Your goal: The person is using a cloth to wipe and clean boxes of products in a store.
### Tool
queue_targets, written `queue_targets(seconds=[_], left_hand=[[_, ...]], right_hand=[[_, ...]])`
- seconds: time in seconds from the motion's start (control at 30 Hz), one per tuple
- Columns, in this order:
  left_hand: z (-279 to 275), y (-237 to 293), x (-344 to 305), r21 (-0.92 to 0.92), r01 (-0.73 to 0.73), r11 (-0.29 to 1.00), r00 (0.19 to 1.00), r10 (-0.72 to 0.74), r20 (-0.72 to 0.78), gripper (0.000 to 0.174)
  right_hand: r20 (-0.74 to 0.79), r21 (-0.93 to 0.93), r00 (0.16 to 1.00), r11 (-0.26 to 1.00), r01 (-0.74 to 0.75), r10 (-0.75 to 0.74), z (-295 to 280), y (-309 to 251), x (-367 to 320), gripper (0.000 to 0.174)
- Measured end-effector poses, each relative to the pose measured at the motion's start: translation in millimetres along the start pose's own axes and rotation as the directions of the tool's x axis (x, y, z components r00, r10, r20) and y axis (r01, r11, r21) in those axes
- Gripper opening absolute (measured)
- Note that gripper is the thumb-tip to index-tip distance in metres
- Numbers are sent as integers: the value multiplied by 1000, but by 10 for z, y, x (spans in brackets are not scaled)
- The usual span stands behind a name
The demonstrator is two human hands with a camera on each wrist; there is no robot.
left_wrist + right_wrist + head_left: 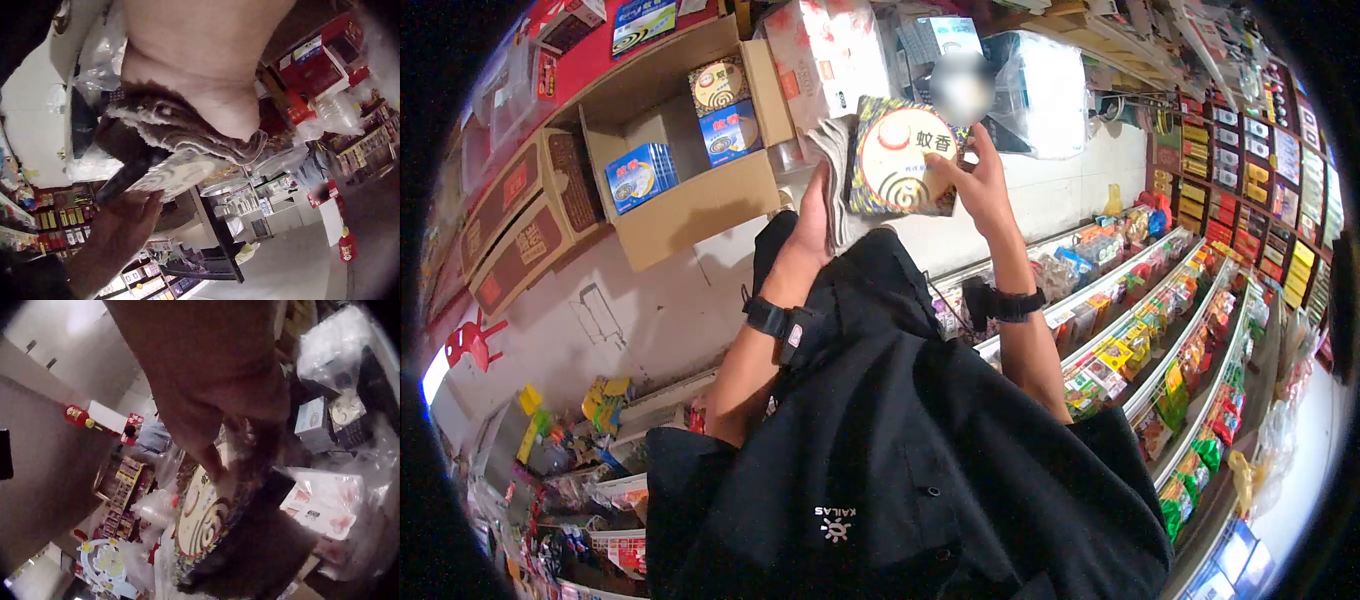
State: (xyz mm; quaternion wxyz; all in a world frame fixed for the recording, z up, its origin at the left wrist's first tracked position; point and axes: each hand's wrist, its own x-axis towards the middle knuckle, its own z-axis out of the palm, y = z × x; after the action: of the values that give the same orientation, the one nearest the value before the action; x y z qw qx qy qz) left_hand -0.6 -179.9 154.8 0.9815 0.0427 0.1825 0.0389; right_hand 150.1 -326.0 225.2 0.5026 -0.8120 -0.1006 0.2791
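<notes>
In the head view my right hand (982, 185) grips a square mosquito coil box (888, 165) at its right side, thumb across the printed front. The box has a pale round panel with a black spiral and a yellow-black patterned border. My left hand (808, 222) holds a folded grey cloth (833, 185) along the left side of the box. The left wrist view shows the cloth (187, 134) bunched under the left palm, beside the box. From the right wrist, the box (199, 509) appears tilted, with the right thumb on its face; the other fingers are mostly hidden.
An open cardboard carton (690, 215) at left contains blue coil boxes (640, 180) and another yellow-black one (718, 85). Behind the hands stand a white-and-red package (825, 55) and plastic-wrapped goods (1045, 95). Racks of small packets (1115, 355) slope away at right.
</notes>
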Motion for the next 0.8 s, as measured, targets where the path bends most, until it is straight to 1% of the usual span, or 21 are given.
queue_targets(seconds=[0.03, 0.07, 0.1, 0.13, 0.17, 0.23, 0.27, 0.3, 0.33, 0.37, 0.43, 0.47, 0.5, 0.53, 0.57, 0.63, 0.67, 0.7, 0.73, 0.77, 0.8], left_hand=[[-35, 53, 20, 32, 14, 999, 1000, -13, -16, 62], [-2, 96, 77, 55, -13, 998, 999, 15, -49, 62], [28, 147, 139, 81, -39, 996, 996, 46, -82, 62], [68, 180, 186, 119, -80, 990, 995, 87, -56, 61], [106, 157, 216, 121, -80, 989, 995, 87, -55, 61], [182, 95, 282, 213, -137, 967, 979, 164, -116, 60], [174, 42, 301, 197, -111, 974, 976, 144, -165, 57], [159, -12, 278, 200, -56, 978, 973, 99, -209, 57], [136, -52, 248, 234, -35, 972, 968, 91, -235, 57], [119, -98, 209, 266, -12, 964, 961, 84, -262, 58], [54, -128, 123, 293, -2, 956, 960, 83, -266, 59], [31, -107, 100, 320, 5, 947, 959, 85, -269, 61], [4, -66, 101, 320, 5, 947, 959, 86, -271, 61], [-30, -11, 115, 164, -51, 985, 975, 85, -203, 63], [-59, 46, 136, -1, -96, 995, 986, 95, -134, 64], [-86, 89, 181, 4, -120, 993, 984, 120, -129, 67], [36, 114, 163, 154, -47, 987, 975, 79, -209, 67], [106, 123, 159, 295, 36, 955, 955, 53, -291, 67], [35, 62, 178, 342, 94, 935, 971, -11, -238, 69], [214, 56, 109, 494, 52, 868, 987, 30, -157, 68], [160, -21, 151, 532, 71, 844, 982, 35, -186, 67]], right_hand=[[-1, 0, 1000, 1000, -2, 2, -40, 6, -41, 83], [62, -162, 993, 981, 108, -99, -44, -46, -90, 80], [141, -311, 972, 923, 224, -189, -33, -90, -148, 77], [125, -302, 980, 935, 184, -153, 0, -128, -233, 81], [64, -326, 981, 925, 196, -186, 80, -163, -290, 79], [-74, -364, 934, 882, 301, -349, 191, -54, -232, 74], [-76, -360, 933, 882, 303, -351, 254, -107, -225, 74], [-154, -365, 935, 897, 248, -321, 304, -170, -214, 71], [-231, -366, 929, 911, 192, -288, 328, -242, -211, 68], [-233, -364, 929, 912, 190, -287, 321, -279, -219, 68], [-192, -489, 913, 842, 228, -359, 307, -356, -211, 61], [-192, -488, 913, 842, 229, -359, 274, -435, -236, 61], [-84, -584, 910, 761, 284, -405, 214, -537, -297, 58], [28, -664, 900, 665, 343, -436, 165, -628, -343, 55], [31, -663, 900, 665, 344, -435, 125, -714, -368, 55], [226, -748, 944, 578, 326, -240, 65, -828, -417, 58], [276, -737, 909, 538, 409, -313, 93, -814, -397, 54], [275, -738, 909, 537, 408, -313, 156, -791, -352, 54], [319, -780, 896, 452, 433, -308, 240, -756, -287, 51], [362, -813, 884, 364, 455, -297, 309, -709, -219, 48], [387, -826, 871, 305, 473, -303, 356, -638, -145, 39]])
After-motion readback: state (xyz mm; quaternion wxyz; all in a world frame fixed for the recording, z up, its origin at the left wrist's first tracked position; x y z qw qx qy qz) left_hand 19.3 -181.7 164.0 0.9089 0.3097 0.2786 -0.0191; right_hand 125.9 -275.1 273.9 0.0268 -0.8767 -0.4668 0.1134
